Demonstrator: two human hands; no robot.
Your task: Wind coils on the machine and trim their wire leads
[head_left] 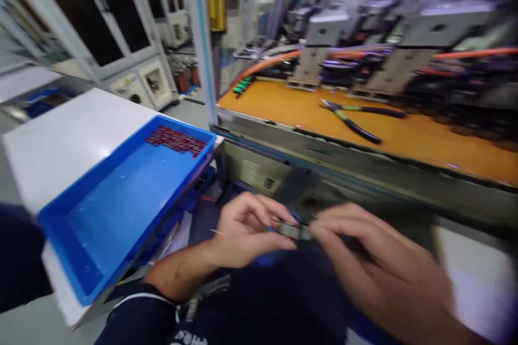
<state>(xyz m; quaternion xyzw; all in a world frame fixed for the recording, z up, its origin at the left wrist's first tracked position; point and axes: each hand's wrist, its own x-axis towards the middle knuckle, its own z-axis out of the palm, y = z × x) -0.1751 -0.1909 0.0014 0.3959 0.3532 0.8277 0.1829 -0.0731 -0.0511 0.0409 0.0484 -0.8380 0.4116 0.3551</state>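
My left hand (246,232) and my right hand (376,269) meet low in front of me, both pinching a small dark part (293,230) between their fingertips. The part is blurred and I cannot make out what it is. To my left a blue tray (93,248) rests on a white table, with several small dark red pieces (176,140) gathered in its far corner. The rest of the tray's floor is bare.
An orange work surface (404,135) runs across the right, with pliers (352,118) lying on it. Grey machine units and orange cables stand behind. A white table (68,140) holds the tray. White cabinets with dark windows stand at the far left.
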